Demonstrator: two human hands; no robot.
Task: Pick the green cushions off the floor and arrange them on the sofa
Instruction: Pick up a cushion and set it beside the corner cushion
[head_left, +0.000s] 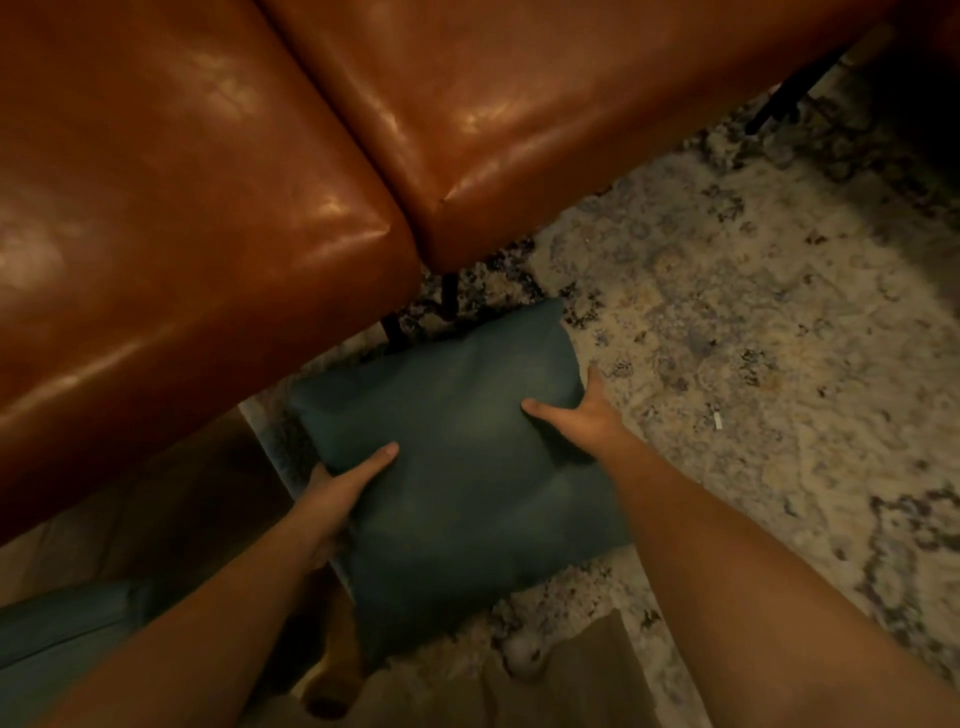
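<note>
A square dark green cushion (457, 467) is in front of the brown leather sofa (208, 182), just below the gap between two seat cushions. My left hand (337, 488) grips its left edge, thumb lying on top. My right hand (582, 415) grips its right edge, thumb on the top face and fingers tucked under. Whether the cushion rests on the rug or is slightly lifted, I cannot tell. Part of a second green cushion (62, 629) shows at the bottom left, partly hidden by my left forearm.
A patterned beige and grey rug (753, 338) covers the floor to the right. Dark sofa legs (447, 301) stand just beyond the cushion's far edge. Another dark leg (789, 98) is at the upper right. A bare foot (524, 654) shows below the cushion.
</note>
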